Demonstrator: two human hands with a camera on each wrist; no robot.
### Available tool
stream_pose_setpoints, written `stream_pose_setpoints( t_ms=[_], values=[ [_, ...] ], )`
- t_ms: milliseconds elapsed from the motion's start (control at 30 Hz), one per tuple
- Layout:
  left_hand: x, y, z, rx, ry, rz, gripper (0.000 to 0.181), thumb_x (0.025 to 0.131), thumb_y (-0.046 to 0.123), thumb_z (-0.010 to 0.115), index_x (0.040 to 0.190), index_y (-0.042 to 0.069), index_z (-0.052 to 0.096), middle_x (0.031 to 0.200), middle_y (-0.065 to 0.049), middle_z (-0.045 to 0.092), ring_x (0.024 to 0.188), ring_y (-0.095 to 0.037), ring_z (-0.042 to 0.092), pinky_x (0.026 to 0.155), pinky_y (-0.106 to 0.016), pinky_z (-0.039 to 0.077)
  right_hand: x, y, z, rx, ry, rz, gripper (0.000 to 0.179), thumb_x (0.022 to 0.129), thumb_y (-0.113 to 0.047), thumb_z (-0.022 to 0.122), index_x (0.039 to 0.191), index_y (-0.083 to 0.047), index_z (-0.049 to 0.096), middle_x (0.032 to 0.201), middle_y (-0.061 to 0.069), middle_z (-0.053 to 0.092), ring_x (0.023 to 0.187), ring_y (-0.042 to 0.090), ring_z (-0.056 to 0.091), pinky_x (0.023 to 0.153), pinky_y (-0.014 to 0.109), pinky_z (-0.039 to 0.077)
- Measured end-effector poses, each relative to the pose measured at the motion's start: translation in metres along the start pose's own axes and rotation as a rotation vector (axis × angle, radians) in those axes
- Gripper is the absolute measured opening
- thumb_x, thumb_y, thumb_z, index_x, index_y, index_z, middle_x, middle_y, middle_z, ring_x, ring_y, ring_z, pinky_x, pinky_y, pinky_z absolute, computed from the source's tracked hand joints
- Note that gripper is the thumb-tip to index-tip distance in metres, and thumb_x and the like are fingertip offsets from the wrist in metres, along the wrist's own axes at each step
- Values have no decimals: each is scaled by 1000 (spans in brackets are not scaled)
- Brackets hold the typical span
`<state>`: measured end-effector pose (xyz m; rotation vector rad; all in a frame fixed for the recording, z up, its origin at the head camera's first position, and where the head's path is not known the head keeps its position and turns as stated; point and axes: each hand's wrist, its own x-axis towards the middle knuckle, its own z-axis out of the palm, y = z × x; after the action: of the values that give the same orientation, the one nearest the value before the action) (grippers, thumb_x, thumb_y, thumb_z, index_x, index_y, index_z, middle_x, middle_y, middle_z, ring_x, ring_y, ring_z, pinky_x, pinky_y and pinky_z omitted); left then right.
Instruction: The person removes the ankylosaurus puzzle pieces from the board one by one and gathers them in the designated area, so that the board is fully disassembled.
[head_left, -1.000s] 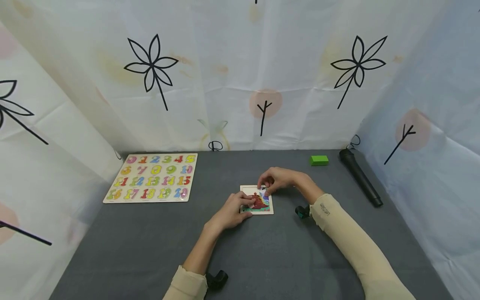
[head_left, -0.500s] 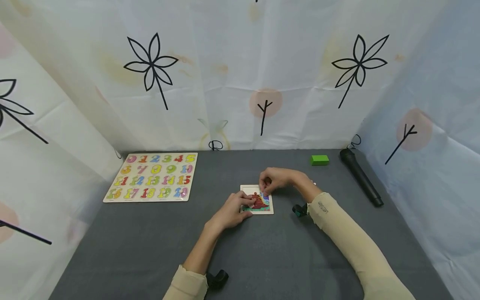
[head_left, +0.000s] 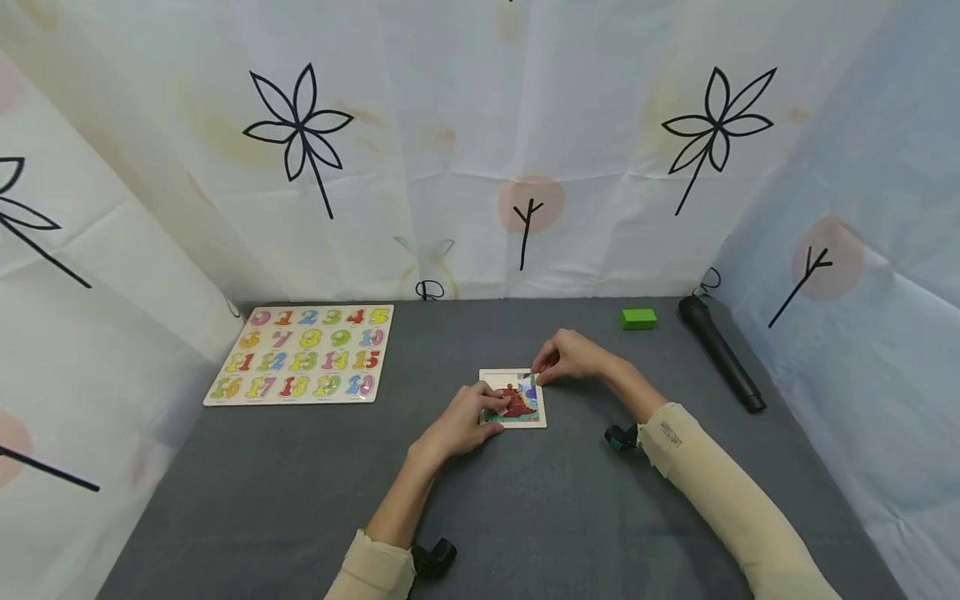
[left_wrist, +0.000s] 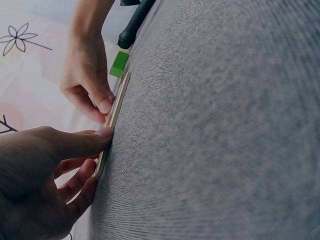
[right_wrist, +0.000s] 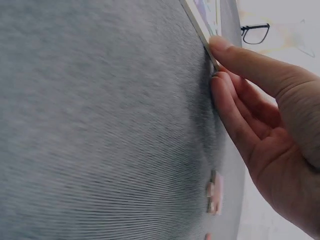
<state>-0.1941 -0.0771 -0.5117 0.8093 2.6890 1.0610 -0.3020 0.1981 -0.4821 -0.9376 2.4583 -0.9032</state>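
Note:
A small picture puzzle [head_left: 531, 424] with a pale frame and a red-brown figure lies on the grey cloth, between the two hands in the head view. My left hand [head_left: 459, 422] holds its left side, thumb at the near edge and other fingers over the picture. In the left wrist view, that thumb [left_wrist: 92, 142] rests against the thin puzzle edge [left_wrist: 120, 102]. My right hand [head_left: 576, 357] pinches the far right corner. The right wrist view has the right thumb [right_wrist: 240, 55] on top of the frame [right_wrist: 196, 20], with curled fingers just below its edge.
A number board [head_left: 298, 354] lies at the back left. A green block [head_left: 638, 319] and a black microphone-like stick [head_left: 720, 354] are at the back right. Small pale pinkish pieces [right_wrist: 216, 194] lie on the cloth near my right hand. Patterned white curtains [head_left: 450, 150] surround the table.
My right hand has moved off the picture's upper right part, rightward to the frame's far right corner, showing more of the picture. The left hand and puzzle have stayed in place.

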Motion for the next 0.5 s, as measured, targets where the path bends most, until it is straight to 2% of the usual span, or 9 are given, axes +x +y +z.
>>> stream_pose_setpoints(
  t_ms=[167, 400, 500],
  values=[
    [0, 1, -1, -3, -15, -28, 45, 95, 8, 82, 139, 5, 74, 127, -12, 67, 116, -29, 56, 99, -47, 45, -4, -2, 2, 17, 31, -18, 17, 92, -11, 86, 106, -1, 85, 99, 14, 85, 84, 16, 78, 75, 22, 60],
    [1, 0, 0, 4, 7, 1, 41, 93, 6, 84, 133, 2, 77, 123, -12, 68, 112, -29, 57, 96, -45, 45, -3, -9, 5, 50, 14, 50, 18, 90, -12, 88, 104, -1, 85, 96, 12, 84, 83, 8, 75, 75, 22, 59],
    [0, 0, 1, 6, 13, -5, 42, 91, 5, 85, 132, 2, 78, 122, -12, 69, 110, -28, 57, 94, -43, 45, -1, -11, 5, 64, -6, 84, 19, 89, -13, 89, 102, -1, 83, 94, 10, 83, 81, 6, 72, 75, 23, 58]
  ],
)
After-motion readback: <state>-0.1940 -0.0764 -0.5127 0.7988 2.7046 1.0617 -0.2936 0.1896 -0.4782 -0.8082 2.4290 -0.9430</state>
